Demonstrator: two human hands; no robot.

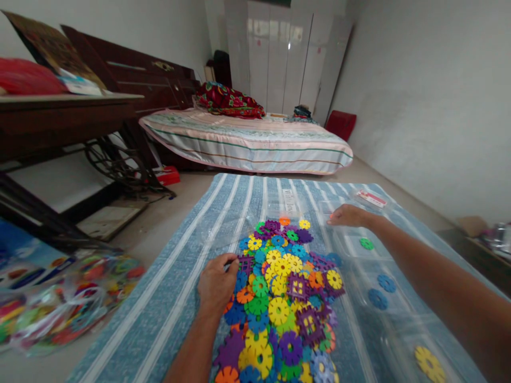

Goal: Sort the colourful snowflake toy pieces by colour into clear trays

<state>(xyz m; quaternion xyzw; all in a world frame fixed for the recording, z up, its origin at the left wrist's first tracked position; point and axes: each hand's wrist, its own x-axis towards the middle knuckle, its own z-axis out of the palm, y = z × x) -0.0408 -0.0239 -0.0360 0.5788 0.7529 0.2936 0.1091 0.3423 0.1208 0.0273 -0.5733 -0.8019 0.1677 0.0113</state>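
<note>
A heap of colourful plastic notched discs [279, 266] runs down the middle of the cloth, with purple square window pieces [298, 287] among them. My left hand [217, 282] is at the heap's left edge, thumb and finger pinched around something dark that I cannot make out. My right hand [349, 215] reaches over the far clear tray, its fingers closed on a small orange piece that barely shows. Nearer trays in that row hold a green disc [366, 243], two blue discs [378, 299] and a yellow disc [429, 364].
A striped blue cloth [175, 266] covers the table. Clear plastic lies beyond the heap, by a "With love" label [288, 201]. A red-and-white label [371, 199] is at the far right. Bagged colourful pieces [80, 303] are at left, below a sewing-machine table [72, 109]. A bed [247, 141] stands behind.
</note>
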